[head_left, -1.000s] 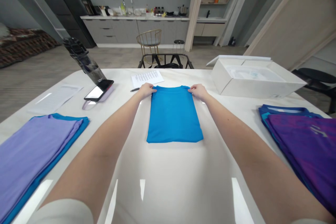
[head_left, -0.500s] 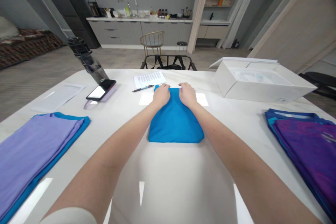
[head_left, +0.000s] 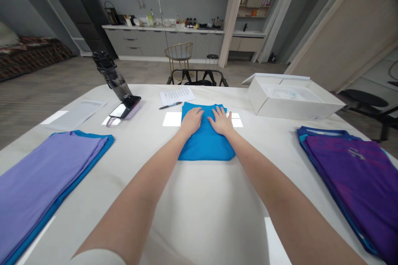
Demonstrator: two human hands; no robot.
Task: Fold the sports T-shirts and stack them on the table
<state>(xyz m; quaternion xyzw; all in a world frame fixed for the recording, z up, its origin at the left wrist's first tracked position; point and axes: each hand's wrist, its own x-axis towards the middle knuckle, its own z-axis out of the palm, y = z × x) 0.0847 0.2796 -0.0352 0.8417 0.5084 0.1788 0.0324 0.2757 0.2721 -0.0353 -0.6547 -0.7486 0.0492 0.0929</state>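
A blue shirt (head_left: 207, 145), folded into a compact block, lies flat on the white table in front of me. My left hand (head_left: 192, 120) rests on its upper left part, palm down, with the fingers extended across the cloth. On the upper right part lies my right hand (head_left: 221, 121), fingers spread and thumb pointing inward. Neither hand grips the fabric. The shirt's far edge shows just beyond my fingertips, and its near edge is straight.
Folded lilac and blue shirts (head_left: 52, 165) lie at left, purple and blue ones (head_left: 357, 174) at right. A white box (head_left: 289, 105) stands back right. Beyond the shirt are a pen (head_left: 170, 105) and printed sheet (head_left: 178, 95); a phone (head_left: 124, 107) and clear bottle (head_left: 115, 80) are back left.
Both hands have shifted from the shirt's far edge onto its top. The fingers, curled at that edge before, now lie flat, the right ones spread. My view has tilted slightly.
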